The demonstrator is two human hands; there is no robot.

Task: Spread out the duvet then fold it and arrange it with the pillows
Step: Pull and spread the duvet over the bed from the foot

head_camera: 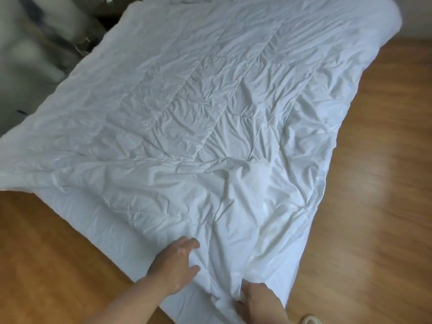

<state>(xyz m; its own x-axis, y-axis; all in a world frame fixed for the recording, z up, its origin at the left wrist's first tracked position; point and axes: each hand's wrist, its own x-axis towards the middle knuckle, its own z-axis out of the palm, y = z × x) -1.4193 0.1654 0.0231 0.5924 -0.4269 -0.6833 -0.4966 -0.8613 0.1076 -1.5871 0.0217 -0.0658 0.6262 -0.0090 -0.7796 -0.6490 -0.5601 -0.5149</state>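
We see the white duvet (198, 108) spread wide over the bed, creased all over, running from 7 o'clock up to 1 o'clock. Its near corner hangs toward us at 6 o'clock, and a raised fold sits just right of the middle.

Both bare hands are on that near corner. The left hand (174, 265), at 6 o'clock, lies palm down on the cloth. Its fingers (187, 244) are fairly straight and close together, with the thumb set apart from them, and it presses the duvet. The right hand (257, 302), just toward 5 o'clock and lower, has its fingers curled round a bunch of the duvet's edge and grips it.

The 2 hands are near each other, with a ridge of cloth between them.

Wooden floor (374, 183) shows at 3 to 5 o'clock and again at 8 o'clock. At 10 o'clock we see blurred grey shapes that we cannot tell apart.
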